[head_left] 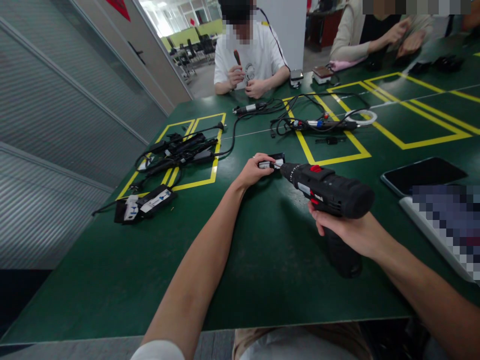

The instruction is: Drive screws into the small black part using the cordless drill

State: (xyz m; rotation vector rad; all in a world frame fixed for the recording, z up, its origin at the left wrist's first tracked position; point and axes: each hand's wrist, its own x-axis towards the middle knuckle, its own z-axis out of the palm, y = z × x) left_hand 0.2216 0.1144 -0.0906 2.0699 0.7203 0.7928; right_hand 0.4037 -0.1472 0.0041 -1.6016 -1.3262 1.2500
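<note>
My right hand (339, 227) is wrapped round the grip of a black and red cordless drill (326, 190). The drill lies level above the green table, its chuck pointing left and its bit close to a small part. That part (279, 161), black with a silvery-white face, is held against the table by my left hand (255, 170). My left fingers are closed over its left end. Whether the bit touches the part, I cannot tell.
Black devices with cables (183, 150) lie in a yellow-taped area at left, near black pieces with white labels (150, 202). Further back are a cabled tool (318, 124) and a white ring (362, 117). A phone (423, 175) lies at right. Across the table, a person (249, 65) holds a screwdriver.
</note>
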